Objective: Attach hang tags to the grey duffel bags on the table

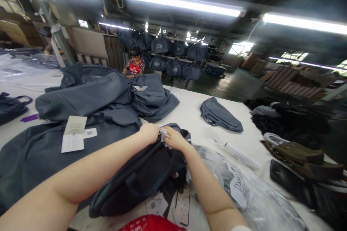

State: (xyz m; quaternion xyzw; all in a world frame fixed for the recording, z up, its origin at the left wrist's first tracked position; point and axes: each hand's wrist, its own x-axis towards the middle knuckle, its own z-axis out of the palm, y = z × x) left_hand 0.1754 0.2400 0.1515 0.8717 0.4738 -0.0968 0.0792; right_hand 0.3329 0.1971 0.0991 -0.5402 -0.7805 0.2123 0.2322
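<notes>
A dark blue bag (146,169) lies tilted on the white table in front of me. At its upper edge my left hand (148,133) is closed in a fist, gripping the bag; the fingertips are hidden. Right beside it, my right hand (175,139) pinches a crumpled whitish cloth (164,135) against the bag's edge. It is thin, and I cannot tell if it is fabric or tissue. Under the left forearm a larger blue bag (46,151) carries a folded paper tag (73,135) and a small white label (90,133).
More blue bags (84,97) are piled at the far left. A small blue bag (219,115) lies at the right, near a white roll (241,154). Clear plastic wrapping (265,202) covers the right front, beside a phone (182,205). A person (135,66) sits beyond the table.
</notes>
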